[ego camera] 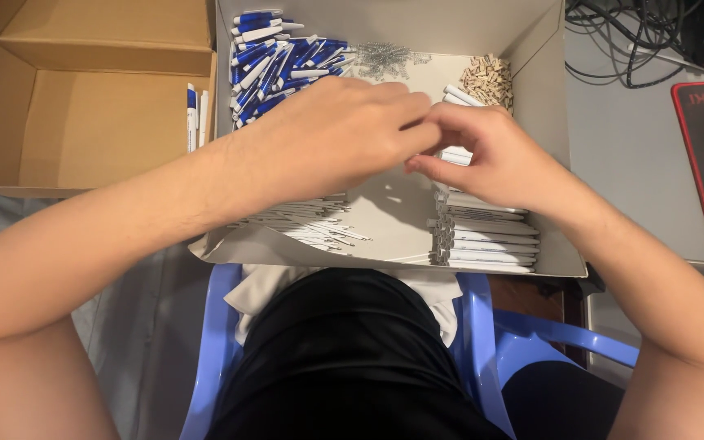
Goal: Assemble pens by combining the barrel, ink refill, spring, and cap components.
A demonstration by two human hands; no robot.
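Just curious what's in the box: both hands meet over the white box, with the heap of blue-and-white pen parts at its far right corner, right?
Not quite. In the head view the blue-and-white pen parts lie at the far left corner of the white box; both hands do meet over it.

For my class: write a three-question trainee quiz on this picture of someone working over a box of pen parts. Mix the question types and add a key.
1. True or false: the left hand and the right hand meet fingertip to fingertip above the white box.
2. Which pile fills the box's far left corner? A) blue and white pen parts B) metal springs C) small tan pieces
3. Fill in: the brown cardboard box stands to the ____ of the white box.

Key
1. True; what the fingers pinch is hidden.
2. A; the springs lie at the far middle, the tan pieces at the far right.
3. left
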